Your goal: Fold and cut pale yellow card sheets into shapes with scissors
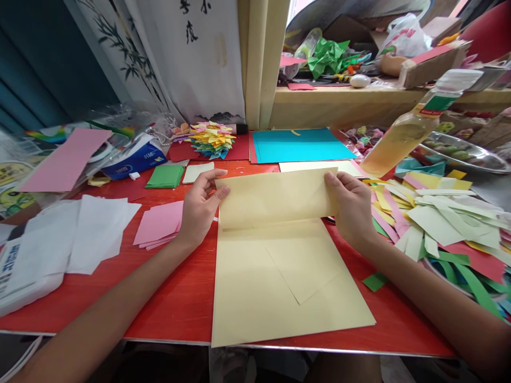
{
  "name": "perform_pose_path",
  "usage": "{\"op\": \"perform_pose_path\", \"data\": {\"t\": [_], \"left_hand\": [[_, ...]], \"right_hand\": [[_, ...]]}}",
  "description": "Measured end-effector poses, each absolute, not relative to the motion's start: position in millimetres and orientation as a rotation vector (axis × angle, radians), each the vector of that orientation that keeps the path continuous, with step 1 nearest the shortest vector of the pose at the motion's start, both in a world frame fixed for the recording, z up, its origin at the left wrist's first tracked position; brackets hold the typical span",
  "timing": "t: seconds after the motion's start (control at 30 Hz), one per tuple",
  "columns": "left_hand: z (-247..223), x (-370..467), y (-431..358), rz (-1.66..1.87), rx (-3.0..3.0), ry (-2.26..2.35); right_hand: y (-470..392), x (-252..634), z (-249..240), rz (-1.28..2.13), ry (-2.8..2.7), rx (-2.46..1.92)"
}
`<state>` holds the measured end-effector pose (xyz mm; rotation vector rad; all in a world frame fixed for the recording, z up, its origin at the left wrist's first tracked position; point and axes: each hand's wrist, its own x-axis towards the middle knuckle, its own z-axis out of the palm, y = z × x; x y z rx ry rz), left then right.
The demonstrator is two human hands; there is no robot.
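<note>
A pale yellow sheet of paper is stretched between my two hands, its upper part raised toward me. My left hand pinches its upper left corner between thumb and fingers. At the upper right corner, my right hand grips it the same way. Below lies a larger pale yellow sheet, reaching the table's front edge. On that sheet rests a smaller pale yellow piece, set at an angle. Whether the raised part is joined to the sheet below, I cannot tell.
Pink paper squares and green squares lie left on the red table. Behind are a colourful folded-paper piece and blue sheets. At right, a tilted bottle stands near heaped paper scraps.
</note>
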<state>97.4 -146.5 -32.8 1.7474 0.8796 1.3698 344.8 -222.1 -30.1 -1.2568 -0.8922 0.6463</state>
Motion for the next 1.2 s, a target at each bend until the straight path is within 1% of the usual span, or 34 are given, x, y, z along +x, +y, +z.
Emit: {"op": "perform_pose_path", "data": {"t": [0.93, 1.07, 1.2], "left_hand": [[-28, 96, -147, 1.417, 1.695, 1.021], [-23, 95, -150, 1.453, 1.813, 1.068], [-16, 94, -154, 1.523, 1.961, 1.084]], "right_hand": [[-221, 345, -35, 0.6, -0.967, -1.281], [-224, 343, -33, 0.504, -1.003, -1.29], [-225, 340, -29, 0.276, -1.087, -1.314]]}}
